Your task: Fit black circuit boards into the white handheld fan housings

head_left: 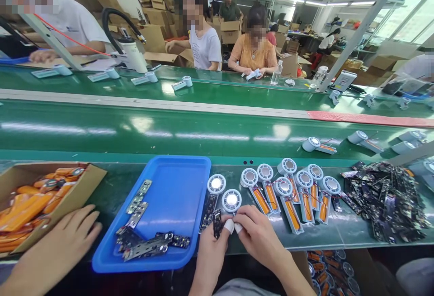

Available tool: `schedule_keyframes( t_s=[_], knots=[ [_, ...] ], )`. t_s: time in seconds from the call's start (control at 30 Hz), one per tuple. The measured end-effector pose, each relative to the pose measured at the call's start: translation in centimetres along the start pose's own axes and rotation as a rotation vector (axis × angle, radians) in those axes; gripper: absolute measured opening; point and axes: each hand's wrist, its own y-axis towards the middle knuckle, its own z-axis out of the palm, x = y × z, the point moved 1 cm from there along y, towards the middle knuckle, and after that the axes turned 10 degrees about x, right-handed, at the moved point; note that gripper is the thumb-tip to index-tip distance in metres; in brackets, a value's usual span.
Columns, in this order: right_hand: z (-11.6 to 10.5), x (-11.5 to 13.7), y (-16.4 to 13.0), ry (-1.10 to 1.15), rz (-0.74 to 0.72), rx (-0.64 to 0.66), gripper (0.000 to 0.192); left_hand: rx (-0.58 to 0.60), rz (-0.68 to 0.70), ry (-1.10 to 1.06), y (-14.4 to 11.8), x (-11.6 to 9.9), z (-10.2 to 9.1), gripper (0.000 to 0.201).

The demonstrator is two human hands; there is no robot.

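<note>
Two hands pinching a small circuit board at the near edge of the table.

The left hand and right hand meet, fingers pressed together on the circuit board, just beside a round fan head. A slip could likely snap its thin wires or knock the board off the edge; the blue tray sits close left.

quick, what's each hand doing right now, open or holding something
Left hand: shut on a small board, pinched at the fingertips.
Right hand: fingertips meet the left's beside the board; its grip cannot be told.
</note>
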Motion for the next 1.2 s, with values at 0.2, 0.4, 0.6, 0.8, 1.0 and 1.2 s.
schedule_keyframes(
  t_s=[0.2,0.4,0.6,0.8,1.0,1.2],
  knots=[
    [0.2,-0.3,0.5,-0.042,-0.096,-0.004,0.027,-0.061,0.001,-0.037,-0.2,0.1,-0.5,0.043],
    [1.2,-0.7,0.3,0.185,-0.003,-0.047,0.029,-0.063,0.115,0.185,-0.2,-0.4,-1.3,0.031],
    [1.4,-0.6,0.4,0.243,0.072,-0.108,0.023,-0.04,0.198,0.308,-1.2,1.4,-1.1,0.045],
    [0.6,-0.8,0.4,0.293,0.072,-0.038,0.024,-0.011,0.167,0.332,-1.8,2.4,-1.2,0.04],
    [0.4,-0.3,0.4,0.156,0.018,-0.063,0.021,0.079,0.052,0.22,-1.1,1.3,-2.2,0.042],
    [1.2,0.5,0.3,-0.039,-0.01,-0.131,0.026,0.027,0.035,0.294,-1.7,0.7,-2.0,0.049]
  ],
)
